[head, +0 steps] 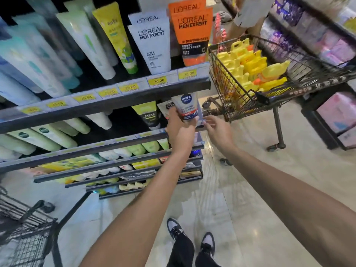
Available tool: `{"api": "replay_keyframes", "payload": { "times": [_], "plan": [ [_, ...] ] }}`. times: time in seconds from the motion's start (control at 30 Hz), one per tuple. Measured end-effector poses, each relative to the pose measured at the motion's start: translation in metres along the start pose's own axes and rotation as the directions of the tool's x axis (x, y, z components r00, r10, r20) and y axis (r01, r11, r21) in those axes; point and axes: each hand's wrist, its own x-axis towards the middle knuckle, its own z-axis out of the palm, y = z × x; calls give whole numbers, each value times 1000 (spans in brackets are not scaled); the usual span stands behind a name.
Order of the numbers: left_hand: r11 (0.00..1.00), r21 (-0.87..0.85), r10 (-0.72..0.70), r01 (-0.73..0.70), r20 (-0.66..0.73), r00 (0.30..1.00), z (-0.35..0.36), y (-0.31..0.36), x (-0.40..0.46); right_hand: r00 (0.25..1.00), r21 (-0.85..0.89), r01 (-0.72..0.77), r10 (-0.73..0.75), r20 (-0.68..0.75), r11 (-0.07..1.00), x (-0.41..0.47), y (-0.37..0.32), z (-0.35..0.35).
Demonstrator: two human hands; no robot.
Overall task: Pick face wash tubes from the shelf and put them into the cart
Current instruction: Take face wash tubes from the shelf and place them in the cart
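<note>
Your left hand grips the Nivea tube at frame center (fingers clamped); your right hand beside it, fingers loosely apart; cart upper right.

White-and-blue Nivea Men face wash tube upright, just off the shelf edge, near the yellow-filled wire cart.

Tiered shelves are set at the left, with tubes stood in rows on each tier. A cart is placed to the right of the shelf end, farther off, with packets heaped in it. Between them, just before the second tier, a tube is held in the left hand; the right hand is kept just beside it, to the right. Another cart is seen at the near left
</note>
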Motion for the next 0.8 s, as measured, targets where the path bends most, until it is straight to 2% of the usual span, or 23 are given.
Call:
{"api": "replay_keyframes", "payload": {
  "times": [0.1,0.57,0.8],
  "plan": [
    [996,72,61,-57,-55,997,14,0,11,1000,21,11,-11,-8,1000,3,4,2],
    [921,388,94,-39,-123,988,48,-20,19,994,1,96,-96,-48,995,6,13,3],
    [909,415,45,32,-176,983,56,-19,24,995,32,90,-88,-50,995,5,16,6]
  ]
}}
